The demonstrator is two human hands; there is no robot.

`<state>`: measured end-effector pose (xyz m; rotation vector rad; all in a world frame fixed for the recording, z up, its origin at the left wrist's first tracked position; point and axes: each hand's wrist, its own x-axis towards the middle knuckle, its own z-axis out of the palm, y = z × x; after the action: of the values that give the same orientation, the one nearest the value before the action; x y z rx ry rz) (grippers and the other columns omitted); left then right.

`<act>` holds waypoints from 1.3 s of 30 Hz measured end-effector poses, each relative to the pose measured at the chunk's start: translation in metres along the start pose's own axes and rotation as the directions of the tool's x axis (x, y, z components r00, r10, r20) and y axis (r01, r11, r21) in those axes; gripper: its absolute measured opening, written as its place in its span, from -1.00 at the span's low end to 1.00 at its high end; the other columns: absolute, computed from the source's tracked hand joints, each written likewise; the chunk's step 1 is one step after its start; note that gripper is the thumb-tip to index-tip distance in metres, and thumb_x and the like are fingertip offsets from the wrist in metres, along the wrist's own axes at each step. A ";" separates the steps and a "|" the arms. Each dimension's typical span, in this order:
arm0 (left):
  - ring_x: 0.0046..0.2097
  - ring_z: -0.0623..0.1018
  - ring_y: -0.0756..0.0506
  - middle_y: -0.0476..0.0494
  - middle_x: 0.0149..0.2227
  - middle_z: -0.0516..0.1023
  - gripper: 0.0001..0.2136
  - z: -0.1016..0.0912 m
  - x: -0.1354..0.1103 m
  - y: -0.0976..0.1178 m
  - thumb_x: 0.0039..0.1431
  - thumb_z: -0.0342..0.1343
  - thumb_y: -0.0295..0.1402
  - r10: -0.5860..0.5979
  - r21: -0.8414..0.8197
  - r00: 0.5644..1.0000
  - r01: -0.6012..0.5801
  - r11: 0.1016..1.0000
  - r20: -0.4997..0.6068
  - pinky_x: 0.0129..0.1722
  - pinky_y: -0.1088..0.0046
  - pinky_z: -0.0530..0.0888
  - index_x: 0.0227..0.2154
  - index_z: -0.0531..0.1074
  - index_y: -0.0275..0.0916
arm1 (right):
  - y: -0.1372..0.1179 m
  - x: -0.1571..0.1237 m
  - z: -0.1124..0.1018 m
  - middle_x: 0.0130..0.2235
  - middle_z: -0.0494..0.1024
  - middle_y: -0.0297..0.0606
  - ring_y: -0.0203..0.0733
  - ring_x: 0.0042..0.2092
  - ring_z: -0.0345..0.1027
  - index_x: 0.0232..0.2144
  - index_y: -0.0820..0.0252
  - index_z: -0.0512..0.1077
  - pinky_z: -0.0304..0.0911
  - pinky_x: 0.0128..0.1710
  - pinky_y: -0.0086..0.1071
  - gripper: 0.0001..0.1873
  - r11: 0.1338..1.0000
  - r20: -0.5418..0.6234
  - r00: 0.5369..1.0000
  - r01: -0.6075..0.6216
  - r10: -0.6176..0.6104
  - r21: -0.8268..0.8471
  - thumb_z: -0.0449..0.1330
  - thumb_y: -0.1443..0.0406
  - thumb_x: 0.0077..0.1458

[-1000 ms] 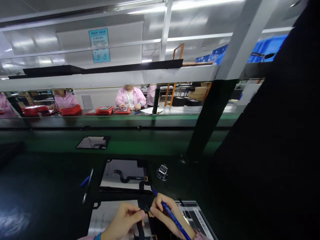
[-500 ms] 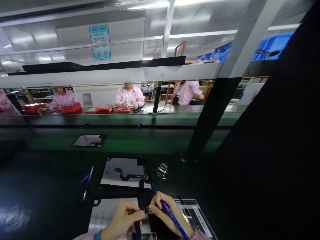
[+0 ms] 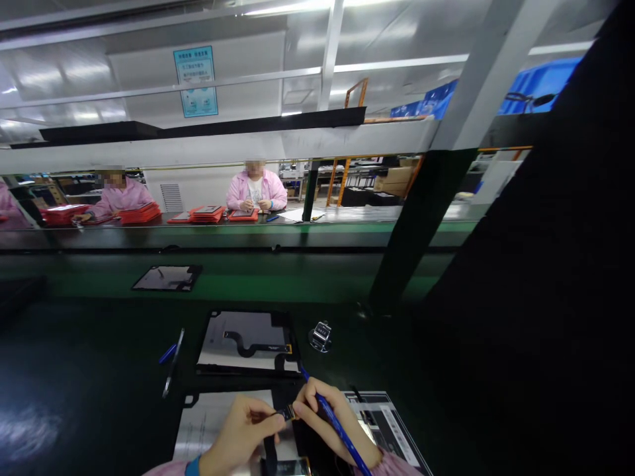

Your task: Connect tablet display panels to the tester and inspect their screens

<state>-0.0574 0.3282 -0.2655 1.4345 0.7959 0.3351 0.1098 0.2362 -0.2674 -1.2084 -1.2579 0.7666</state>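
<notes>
My left hand (image 3: 243,430) pinches the connector end of a black flex cable (image 3: 286,413) between thumb and fingers. The cable hangs down over a display panel (image 3: 198,423) lying on the bench. My right hand (image 3: 332,420) has a long blue pen-shaped tool (image 3: 342,433) gripped across it, its tip pointing up and away. The right thumb and fingertips also meet the connector's right end. Behind the hands lies another panel (image 3: 238,327) with a loose flex cable (image 3: 258,349) across its back. My palms hide part of the near panel.
A metal tally counter (image 3: 321,336) stands right of the far panel. To the left are a clear pen (image 3: 173,363) and its blue cap (image 3: 167,354). A printed sheet (image 3: 391,423) lies under my right wrist. One panel (image 3: 167,277) rests on the green belt (image 3: 278,277). Co-workers sit beyond.
The panel on the green belt has shifted left. A person walking in the background has left the view. My hands hold the same connector and blue tool, almost unmoved.
</notes>
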 end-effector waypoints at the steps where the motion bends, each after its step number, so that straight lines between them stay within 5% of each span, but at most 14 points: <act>1: -0.61 0.27 0.04 -0.06 -0.66 0.43 -0.51 0.000 0.000 0.000 -0.23 0.29 0.10 -0.001 0.002 1.000 0.001 1.000 0.006 -0.62 0.52 0.14 -0.67 0.49 -0.34 | -0.001 0.000 0.000 -0.51 0.42 -0.31 -0.31 -0.48 0.25 -0.58 0.12 0.03 0.12 -0.45 -0.44 -0.53 1.000 -0.001 1.000 -0.001 0.001 -0.005 0.17 0.06 0.16; 17: -0.63 0.24 0.07 -0.04 -0.70 0.37 -0.49 0.004 -0.003 0.005 -0.21 0.26 0.13 0.040 0.042 0.999 -0.041 0.998 0.011 -0.61 0.52 0.13 -0.69 0.50 -0.33 | 0.004 -0.002 0.000 -0.52 0.43 -0.36 -0.35 -0.49 0.23 -0.58 0.14 0.05 0.13 -0.45 -0.46 -0.61 0.995 0.046 0.998 0.054 -0.051 -0.082 0.20 0.28 0.11; 39: -0.62 0.27 0.04 -0.06 -0.72 0.36 -0.55 0.003 -0.004 0.009 -0.18 0.26 0.03 0.077 0.098 0.997 -0.075 0.992 -0.019 -0.57 0.49 0.17 -0.72 0.49 -0.34 | 0.001 -0.003 0.008 -0.51 0.31 -0.41 -0.36 -0.48 0.08 -0.54 0.12 0.01 0.04 -0.46 -0.45 -0.65 1.000 0.073 0.997 0.003 -0.003 0.010 0.13 0.29 0.13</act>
<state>-0.0563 0.3249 -0.2556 1.5571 0.7862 0.3755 0.1015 0.2360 -0.2701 -1.1791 -1.3134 0.8201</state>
